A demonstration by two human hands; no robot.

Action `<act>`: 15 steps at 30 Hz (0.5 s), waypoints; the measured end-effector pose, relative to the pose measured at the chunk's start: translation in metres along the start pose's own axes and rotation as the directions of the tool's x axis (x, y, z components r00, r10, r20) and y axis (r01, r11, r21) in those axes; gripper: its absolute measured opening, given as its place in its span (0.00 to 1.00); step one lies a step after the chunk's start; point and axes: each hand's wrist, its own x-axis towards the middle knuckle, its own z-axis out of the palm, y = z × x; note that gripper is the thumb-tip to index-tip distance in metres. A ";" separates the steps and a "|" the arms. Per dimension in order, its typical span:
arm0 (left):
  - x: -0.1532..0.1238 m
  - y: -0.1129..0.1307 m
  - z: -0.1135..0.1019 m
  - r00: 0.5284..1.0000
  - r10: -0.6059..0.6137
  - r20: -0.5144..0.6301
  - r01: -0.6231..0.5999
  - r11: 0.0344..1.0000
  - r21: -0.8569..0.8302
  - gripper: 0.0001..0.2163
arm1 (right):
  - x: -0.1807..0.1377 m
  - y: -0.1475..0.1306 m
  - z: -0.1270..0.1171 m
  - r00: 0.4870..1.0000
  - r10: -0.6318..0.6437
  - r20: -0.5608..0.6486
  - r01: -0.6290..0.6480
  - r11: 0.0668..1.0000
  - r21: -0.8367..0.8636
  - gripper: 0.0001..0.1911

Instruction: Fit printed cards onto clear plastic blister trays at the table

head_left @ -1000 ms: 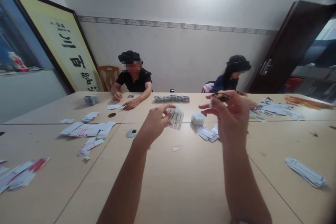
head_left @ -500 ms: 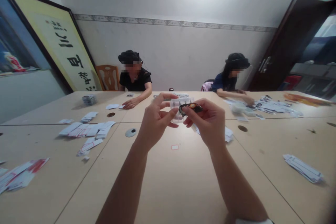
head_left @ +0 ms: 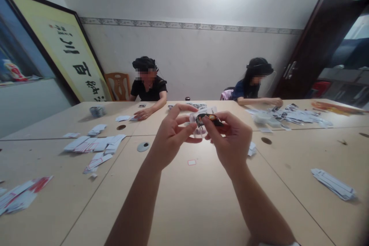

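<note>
Both my hands are raised over the middle of the beige table [head_left: 201,207], close together. My left hand [head_left: 170,138] pinches a small clear plastic packet [head_left: 199,126] between thumb and fingers. My right hand [head_left: 233,140] pinches a small dark card with an orange print [head_left: 210,118], pressed against the top of the packet. A small red-edged label [head_left: 192,162] lies on the table just below my hands. A pile of white cards [head_left: 251,149] peeks out behind my right hand.
Scattered white and red cards [head_left: 95,144] lie at left, more cards [head_left: 20,196] at the near left edge, a stack [head_left: 333,189] at right. Two other people [head_left: 148,84] [head_left: 253,82] sit across, working among cards [head_left: 291,117]. A cable-hole cap [head_left: 143,146] and open hole [head_left: 266,140] sit in the tabletop.
My right hand came in from the right with the dark card and met the left hand's packet. Both hands now sit slightly lower, card against the packet.
</note>
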 end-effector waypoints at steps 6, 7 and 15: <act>-0.004 0.004 0.003 1.000 0.020 -0.023 -0.020 1.000 0.014 0.13 | 0.004 0.000 -0.004 0.970 -0.221 -0.101 0.208 0.970 -0.126 0.05; -0.005 0.005 0.004 1.000 0.022 -0.023 -0.021 1.000 0.015 0.13 | 0.005 0.001 -0.005 0.964 -0.233 -0.128 0.221 0.970 -0.100 0.04; -0.010 0.010 0.006 1.000 0.016 -0.025 -0.016 1.000 0.009 0.13 | 0.001 -0.001 0.001 0.993 -0.117 0.005 0.116 0.988 0.102 0.02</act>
